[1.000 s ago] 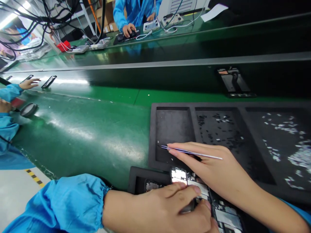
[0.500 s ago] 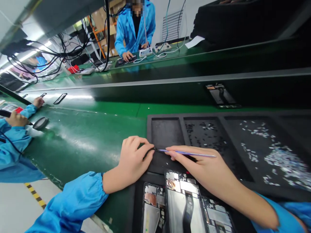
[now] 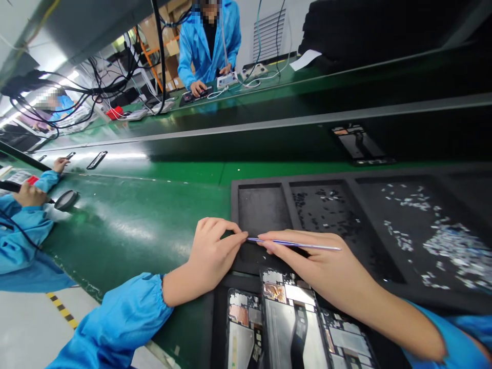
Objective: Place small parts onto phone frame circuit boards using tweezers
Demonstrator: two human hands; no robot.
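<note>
Tweezers are pinched in the right hand, tips reaching the left hand, whose fingertips are closed; any held item is too small to tell. Foam tray lies at 12 o'clock, phone boards at 6 o'clock.

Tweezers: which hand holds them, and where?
The right hand holds the metal tweezers near their pointed end; the left hand has fingertips beside the tips.

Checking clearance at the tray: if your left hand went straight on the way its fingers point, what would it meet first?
Most likely the tip of the tweezers in the right hand; the left hand is almost at it, though depth is unclear.
</note>
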